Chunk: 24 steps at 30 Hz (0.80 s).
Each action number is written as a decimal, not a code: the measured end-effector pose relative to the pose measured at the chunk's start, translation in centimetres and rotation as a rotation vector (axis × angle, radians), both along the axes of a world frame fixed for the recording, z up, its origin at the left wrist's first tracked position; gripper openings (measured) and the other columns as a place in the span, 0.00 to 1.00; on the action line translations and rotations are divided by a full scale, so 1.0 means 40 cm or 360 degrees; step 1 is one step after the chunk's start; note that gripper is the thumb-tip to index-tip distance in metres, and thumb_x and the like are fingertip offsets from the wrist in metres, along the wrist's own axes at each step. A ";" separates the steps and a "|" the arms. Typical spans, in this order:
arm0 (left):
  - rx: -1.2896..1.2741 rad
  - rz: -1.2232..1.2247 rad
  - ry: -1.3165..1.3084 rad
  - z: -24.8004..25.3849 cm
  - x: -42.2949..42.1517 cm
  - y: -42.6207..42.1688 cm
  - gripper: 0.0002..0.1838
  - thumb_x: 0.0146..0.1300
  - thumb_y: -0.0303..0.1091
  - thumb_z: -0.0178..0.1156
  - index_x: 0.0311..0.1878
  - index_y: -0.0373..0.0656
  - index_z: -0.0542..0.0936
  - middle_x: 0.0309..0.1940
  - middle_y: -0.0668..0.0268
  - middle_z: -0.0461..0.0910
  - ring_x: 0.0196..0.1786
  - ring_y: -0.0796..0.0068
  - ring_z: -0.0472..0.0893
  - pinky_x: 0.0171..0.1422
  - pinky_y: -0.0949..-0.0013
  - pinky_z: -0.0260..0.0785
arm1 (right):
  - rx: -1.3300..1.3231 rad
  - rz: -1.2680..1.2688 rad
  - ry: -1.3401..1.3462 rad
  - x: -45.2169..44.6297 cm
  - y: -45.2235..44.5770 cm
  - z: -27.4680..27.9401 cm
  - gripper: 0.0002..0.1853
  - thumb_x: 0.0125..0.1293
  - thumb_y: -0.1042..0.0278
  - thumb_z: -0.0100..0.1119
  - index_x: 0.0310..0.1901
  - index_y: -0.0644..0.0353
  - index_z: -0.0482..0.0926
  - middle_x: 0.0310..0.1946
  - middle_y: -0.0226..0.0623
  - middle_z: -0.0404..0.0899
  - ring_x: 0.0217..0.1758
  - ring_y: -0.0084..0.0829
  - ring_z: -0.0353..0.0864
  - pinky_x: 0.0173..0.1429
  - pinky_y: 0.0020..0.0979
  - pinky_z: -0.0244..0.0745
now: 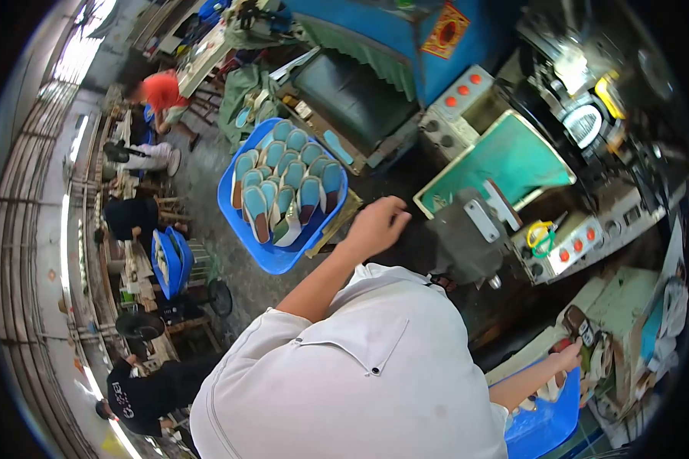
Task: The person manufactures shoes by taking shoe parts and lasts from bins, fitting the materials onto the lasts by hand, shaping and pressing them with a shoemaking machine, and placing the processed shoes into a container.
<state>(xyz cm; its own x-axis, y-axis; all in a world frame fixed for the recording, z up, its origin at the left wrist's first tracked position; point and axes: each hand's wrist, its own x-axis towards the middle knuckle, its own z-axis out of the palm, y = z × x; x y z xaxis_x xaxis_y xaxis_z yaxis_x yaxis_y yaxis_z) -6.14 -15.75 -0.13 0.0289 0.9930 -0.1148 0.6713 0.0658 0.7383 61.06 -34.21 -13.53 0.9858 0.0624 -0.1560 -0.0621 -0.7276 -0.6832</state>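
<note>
Head view: left of the machine [467, 237], a bin [282, 262] is heaped with shoes [292, 173]; how many are finished cannot be told. Just left of the machine, the left hand [379, 226] is loosely curled, seemingly empty. Below right of it, the right hand [566, 357] is at a second bin [563, 421], grip unclear.

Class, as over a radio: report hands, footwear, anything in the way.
Left hand loosely curled, empty. Right hand near blue tub, beside piled footwear; grip unclear. No obstruction visible at either hand.

shoes [287, 164] in left tub [283, 262] | scissors [541, 239] on machine [616, 227] | second tub [547, 430] lower right
</note>
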 end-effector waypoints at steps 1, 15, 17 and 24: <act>0.0005 0.0133 0.0164 -0.039 -0.084 0.006 0.16 0.70 0.39 0.67 0.53 0.37 0.84 0.46 0.49 0.88 0.51 0.47 0.88 0.56 0.51 0.80 | 0.0039 0.0074 -0.0105 -0.043 0.058 0.042 0.46 0.67 0.47 0.72 0.78 0.68 0.67 0.75 0.53 0.72 0.74 0.55 0.73 0.79 0.54 0.64; -0.0461 0.0577 0.0458 -0.491 -0.860 0.039 0.34 0.62 0.45 0.77 0.65 0.37 0.77 0.61 0.48 0.81 0.66 0.47 0.80 0.68 0.50 0.74 | 0.1145 0.0808 -0.0165 -0.673 0.482 0.455 0.26 0.77 0.72 0.64 0.71 0.72 0.72 0.67 0.49 0.76 0.68 0.34 0.78 0.71 0.35 0.79; -0.0524 0.0524 0.0438 -0.500 -0.857 0.058 0.33 0.62 0.46 0.77 0.63 0.37 0.78 0.60 0.48 0.82 0.65 0.47 0.81 0.67 0.50 0.74 | 0.1088 0.0884 -0.0163 -0.777 0.522 0.498 0.22 0.78 0.73 0.63 0.69 0.71 0.74 0.67 0.44 0.76 0.68 0.33 0.79 0.71 0.34 0.79; -0.0179 0.0690 0.0317 -0.513 -0.882 0.006 0.23 0.65 0.42 0.75 0.56 0.38 0.81 0.46 0.49 0.86 0.53 0.44 0.85 0.60 0.48 0.76 | 0.1026 0.1051 -0.0188 -0.903 0.552 0.554 0.19 0.80 0.72 0.61 0.67 0.69 0.78 0.65 0.43 0.79 0.63 0.31 0.83 0.69 0.34 0.81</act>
